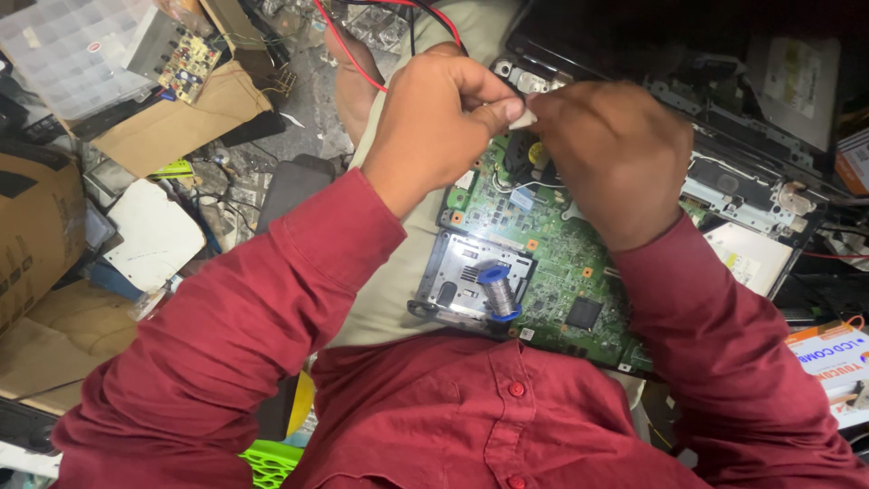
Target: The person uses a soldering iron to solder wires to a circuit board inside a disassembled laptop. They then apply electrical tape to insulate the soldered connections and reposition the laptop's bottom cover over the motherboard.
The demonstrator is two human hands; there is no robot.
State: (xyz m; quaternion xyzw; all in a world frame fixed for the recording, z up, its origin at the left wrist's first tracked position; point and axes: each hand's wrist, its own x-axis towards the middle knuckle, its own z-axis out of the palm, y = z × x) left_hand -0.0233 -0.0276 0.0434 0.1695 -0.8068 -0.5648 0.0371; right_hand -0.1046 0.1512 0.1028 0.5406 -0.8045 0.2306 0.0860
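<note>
Cardboard box point(36, 235) fills the far left edge, with flattened cardboard point(181, 122) higher up beside a clear plastic compartment case point(63, 50). Across the person's lap lies a green laptop motherboard point(552, 272), its metal card-slot frame point(466, 276) toward the left; a blue spool of solder wire point(498, 290) rests on that frame. To the right of the board sits an opened laptop chassis point(751, 172), dark, with a grey optical drive point(797, 86) in its upper corner. Red and black wires point(362, 45) run down from the top toward the wrists. Both arms wear dark red sleeves. Left hand point(444, 122) and right hand point(615, 158) meet above the upper part of the motherboard, well clear of its surface. Both are closed, thumb and fingertips of each pinched on one small pale piece point(522, 115) held between them. What that piece is cannot be told; only a sliver shows between the fingers. A small loose circuit board point(188, 63) lies at upper left.
</note>
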